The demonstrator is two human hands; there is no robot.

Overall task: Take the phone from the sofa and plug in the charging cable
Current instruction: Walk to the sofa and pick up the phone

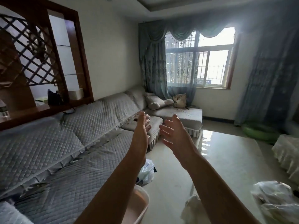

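Note:
A long sofa (pixel 84 120) in grey quilted covers runs along the left wall toward the window. My left hand (pixel 143 125) and my right hand (pixel 173 131) are both raised in front of me, empty, with the fingers apart and the palms facing each other. A small dark object (pixel 134 120), perhaps the phone, lies on a far seat cushion and is partly hidden behind my left hand. On top of the sofa back, by the wooden ledge, lies a dark cable (pixel 69 111).
A white plastic bag (pixel 146 172) and a pink basin (pixel 137 206) sit on the glossy floor beside the sofa. A plush toy (pixel 157 101) and a bag rest on the corner seat. To the right are covered furniture (pixel 286 154), a green ring (pixel 258 131) and more plastic bags.

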